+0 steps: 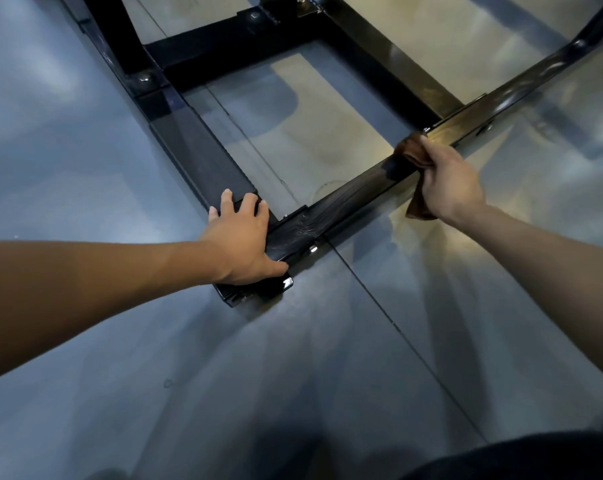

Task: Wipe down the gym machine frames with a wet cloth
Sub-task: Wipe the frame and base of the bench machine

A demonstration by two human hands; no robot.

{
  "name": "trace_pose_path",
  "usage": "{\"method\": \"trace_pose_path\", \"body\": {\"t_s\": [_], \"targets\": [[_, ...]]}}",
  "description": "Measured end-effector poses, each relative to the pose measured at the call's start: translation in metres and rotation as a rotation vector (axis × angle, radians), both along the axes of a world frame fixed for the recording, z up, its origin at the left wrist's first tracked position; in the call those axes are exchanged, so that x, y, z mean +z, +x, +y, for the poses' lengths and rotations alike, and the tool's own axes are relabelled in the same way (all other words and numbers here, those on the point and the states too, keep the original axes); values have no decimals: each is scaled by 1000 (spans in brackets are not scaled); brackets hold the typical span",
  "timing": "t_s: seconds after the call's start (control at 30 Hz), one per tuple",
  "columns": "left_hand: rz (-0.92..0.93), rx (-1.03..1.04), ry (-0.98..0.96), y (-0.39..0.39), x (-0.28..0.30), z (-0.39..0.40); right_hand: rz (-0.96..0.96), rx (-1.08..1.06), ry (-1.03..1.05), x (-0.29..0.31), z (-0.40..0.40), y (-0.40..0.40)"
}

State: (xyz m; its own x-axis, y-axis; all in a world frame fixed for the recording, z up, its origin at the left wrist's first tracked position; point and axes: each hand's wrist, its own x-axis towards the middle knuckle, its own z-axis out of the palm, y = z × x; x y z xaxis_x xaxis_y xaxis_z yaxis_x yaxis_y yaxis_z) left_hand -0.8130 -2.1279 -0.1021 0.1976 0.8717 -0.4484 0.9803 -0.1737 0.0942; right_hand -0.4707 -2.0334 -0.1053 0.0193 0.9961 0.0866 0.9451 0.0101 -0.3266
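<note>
A black metal machine frame point(196, 150) lies low on the floor, made of square beams joined at corners. Its near beam point(355, 195) runs diagonally from lower left to upper right and shows wet streaks. My right hand point(449, 181) grips a brown cloth point(409, 154) and presses it onto this beam about midway along; part of the cloth hangs below the hand. My left hand point(239, 240) rests flat on the frame's near corner, fingers spread over the joint, holding nothing.
Glossy grey floor point(293, 375) surrounds the frame, with a thin seam line running across it. Further cross beams and bolted uprights point(255, 36) rise at the top. A dark piece of my clothing point(521, 459) fills the bottom right corner.
</note>
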Motion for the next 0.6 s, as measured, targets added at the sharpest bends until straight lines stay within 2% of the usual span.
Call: {"method": "trace_pose_path", "body": {"t_s": [0.1, 0.17, 0.27, 0.33, 0.37, 0.5, 0.6], "targets": [[19, 1, -3, 4, 1, -1, 51, 2, 46, -2, -13, -42], [22, 3, 8, 5, 2, -1, 48, 136, 89, -8, -39, -69], [29, -6, 16, 3, 5, -2, -26, 334, 81, -15, -56, -73], [35, -16, 7, 3, 7, -2, -121, 368, 76, -14, -42, -53], [34, -17, 4, 3, 8, -3, -148, 320, 61, -12, -30, -39], [28, -34, -21, -2, 15, 0, -151, -87, -90, 7, 3, -7], [5, -19, -42, -8, 28, 3, -100, -40, -59, 9, -23, -38]]}}
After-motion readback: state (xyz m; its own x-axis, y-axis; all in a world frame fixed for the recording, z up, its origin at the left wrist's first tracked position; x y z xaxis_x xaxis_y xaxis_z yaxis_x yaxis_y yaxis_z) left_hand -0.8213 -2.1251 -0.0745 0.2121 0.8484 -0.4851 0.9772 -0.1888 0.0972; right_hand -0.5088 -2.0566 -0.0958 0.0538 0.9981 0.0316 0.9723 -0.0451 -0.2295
